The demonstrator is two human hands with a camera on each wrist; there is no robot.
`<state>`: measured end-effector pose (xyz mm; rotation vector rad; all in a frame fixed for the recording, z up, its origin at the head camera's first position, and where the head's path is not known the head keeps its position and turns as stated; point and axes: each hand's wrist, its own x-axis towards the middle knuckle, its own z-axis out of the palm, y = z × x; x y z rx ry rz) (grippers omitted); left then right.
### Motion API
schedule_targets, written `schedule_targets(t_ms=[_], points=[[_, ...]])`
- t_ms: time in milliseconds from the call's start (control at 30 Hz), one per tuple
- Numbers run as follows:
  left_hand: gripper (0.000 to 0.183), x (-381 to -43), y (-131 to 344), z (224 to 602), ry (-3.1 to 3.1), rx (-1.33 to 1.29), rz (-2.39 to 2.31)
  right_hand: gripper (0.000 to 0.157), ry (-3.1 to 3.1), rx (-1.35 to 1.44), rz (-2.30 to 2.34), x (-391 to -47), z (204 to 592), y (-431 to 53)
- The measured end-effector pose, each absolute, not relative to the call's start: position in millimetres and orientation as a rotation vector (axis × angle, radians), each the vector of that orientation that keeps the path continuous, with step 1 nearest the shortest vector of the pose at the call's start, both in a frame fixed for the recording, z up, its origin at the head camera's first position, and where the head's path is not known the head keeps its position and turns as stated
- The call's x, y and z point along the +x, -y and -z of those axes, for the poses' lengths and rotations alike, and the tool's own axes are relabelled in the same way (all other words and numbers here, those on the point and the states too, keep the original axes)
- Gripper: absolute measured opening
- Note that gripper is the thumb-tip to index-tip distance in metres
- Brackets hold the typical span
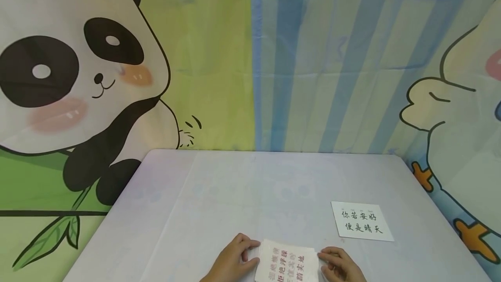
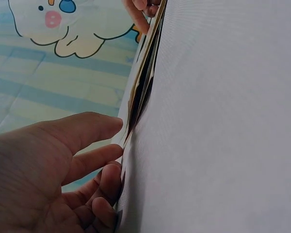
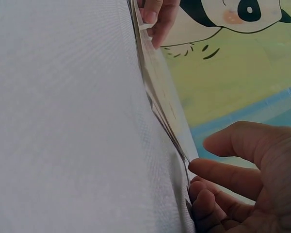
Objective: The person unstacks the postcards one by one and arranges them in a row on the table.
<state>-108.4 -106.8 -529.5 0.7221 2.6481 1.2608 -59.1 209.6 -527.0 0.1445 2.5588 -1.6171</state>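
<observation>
A stack of thin paper sheets (image 1: pixel 287 262) with columns of red and grey Chinese characters lies at the table's near edge. My left hand (image 1: pixel 232 260) is at its left side, thumb and index fingertips right at the paper's edge. On the opposite side, my right hand (image 1: pixel 340 266) has its fingertips close against the right edge, the other fingers loosely bent. From the left wrist, the stack (image 2: pixel 144 77) appears edge-on, its layers slightly fanned apart. In the right wrist view, the thumb stands apart from the index finger beside the sheets (image 3: pixel 157 92).
A white card (image 1: pixel 362 221) with two lines of black handwritten characters lies farther right on the white table (image 1: pixel 235 186). Behind the table hangs a printed cloth (image 1: pixel 211 55), with a panda (image 1: pixel 129 77) at left and a white cartoon figure (image 1: pixel 462 151) at right.
</observation>
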Motion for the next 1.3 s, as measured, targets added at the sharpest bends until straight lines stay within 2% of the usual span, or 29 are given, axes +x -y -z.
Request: schedule_targets(t_ms=[533,933,1133,1300], points=[[0.038,-109,106,530,-2.674,0.719,-1.223,0.039,-2.481,-0.037,1.631,-61,530,-215],[0.039,-110,106,529,-2.631,0.692,-1.288,0.035,-2.576,0.097,1.603,-58,524,-205],[0.029,-112,105,534,-2.617,0.796,-1.492,0.036,-2.588,0.131,1.661,-55,524,-200],[0.023,-114,102,537,-2.626,0.878,-1.667,0.044,-2.508,0.052,1.703,-54,524,-202]])
